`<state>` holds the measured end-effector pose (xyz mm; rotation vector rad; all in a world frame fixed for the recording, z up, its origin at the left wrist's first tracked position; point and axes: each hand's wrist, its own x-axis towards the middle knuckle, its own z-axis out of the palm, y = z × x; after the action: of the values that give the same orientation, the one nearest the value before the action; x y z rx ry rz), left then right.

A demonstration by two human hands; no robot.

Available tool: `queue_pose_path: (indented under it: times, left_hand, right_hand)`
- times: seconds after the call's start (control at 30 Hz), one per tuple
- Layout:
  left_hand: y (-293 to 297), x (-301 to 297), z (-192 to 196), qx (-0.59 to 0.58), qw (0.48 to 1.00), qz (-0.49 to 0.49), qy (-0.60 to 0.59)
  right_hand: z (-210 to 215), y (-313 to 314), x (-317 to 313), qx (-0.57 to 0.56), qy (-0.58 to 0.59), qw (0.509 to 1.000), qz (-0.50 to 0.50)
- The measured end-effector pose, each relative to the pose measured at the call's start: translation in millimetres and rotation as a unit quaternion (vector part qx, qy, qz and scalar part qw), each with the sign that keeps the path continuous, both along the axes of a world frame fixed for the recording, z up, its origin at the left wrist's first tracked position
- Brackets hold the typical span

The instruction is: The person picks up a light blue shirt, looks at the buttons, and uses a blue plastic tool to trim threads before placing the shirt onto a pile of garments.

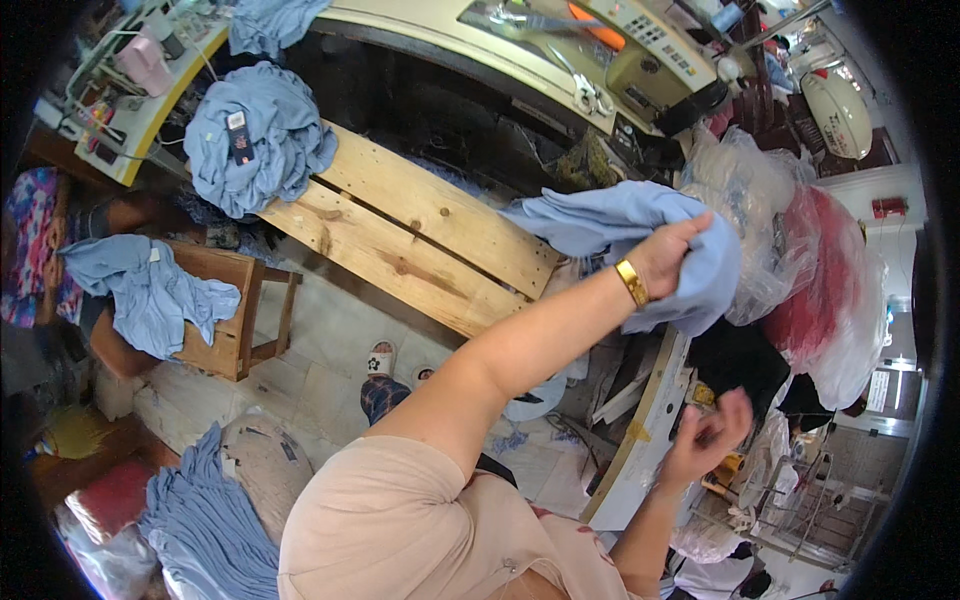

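My left arm stretches across the view toward the upper right, a gold-coloured watch or bracelet on its wrist. The left hand (668, 262) is closed on a light blue garment (590, 222), thumb on top, with the cloth hanging in folds on both sides of it. The garment's far end reaches over the end of the wooden bench (400, 225). Lower right, my right hand (708, 437) is raised beside a pale table edge, fingers loosely curled and apart, with no object visible in it.
A heap of blue garments (255, 135) lies on the bench's far left end. Another blue garment (150, 290) drapes over a wooden stool (240, 330) near a seated person. A sewing machine (650, 75) and scissors (590, 95) stand beyond; plastic-wrapped bundles (810, 260) are stacked right.
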<state>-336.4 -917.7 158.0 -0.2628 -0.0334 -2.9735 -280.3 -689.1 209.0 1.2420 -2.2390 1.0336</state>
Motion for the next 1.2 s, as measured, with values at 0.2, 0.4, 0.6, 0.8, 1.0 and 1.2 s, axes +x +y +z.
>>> queue_pose_path:
  times: [0.2, 0.4, 0.6, 0.8, 1.0, 1.2]
  left_hand:
    - [35.0, 85.6, 109.7, -0.196, 0.969, 0.151, -0.026]
    - [43.6, 184.8, 149.4, -0.357, 0.864, 0.351, -0.049]
    - [86.4, 312.2, 60.7, -0.638, 0.410, 0.607, -0.236]
    - [181.1, 442.5, -20.8, -0.337, 0.381, 0.599, -0.618]
    - [218.5, 593.3, -5.9, -0.091, 0.242, 0.736, -0.626]
    - [238.1, 749.1, 48.8, -0.031, 0.108, 0.797, -0.593]
  right_hand:
    - [75.3, -91.9, -12.7, -0.082, 0.012, 0.985, 0.154]
    - [103.1, -106.9, 16.3, -0.161, 0.249, 0.938, 0.180]
    - [123.2, -125.5, 106.2, -0.271, -0.014, 0.858, 0.436]
    - [99.1, -102.4, 212.5, -0.082, -0.031, 0.692, 0.717]
    - [82.7, -84.8, 293.8, 0.016, 0.017, 0.563, 0.826]
    - [80.9, -69.5, 356.3, 0.033, 0.027, 0.501, 0.864]
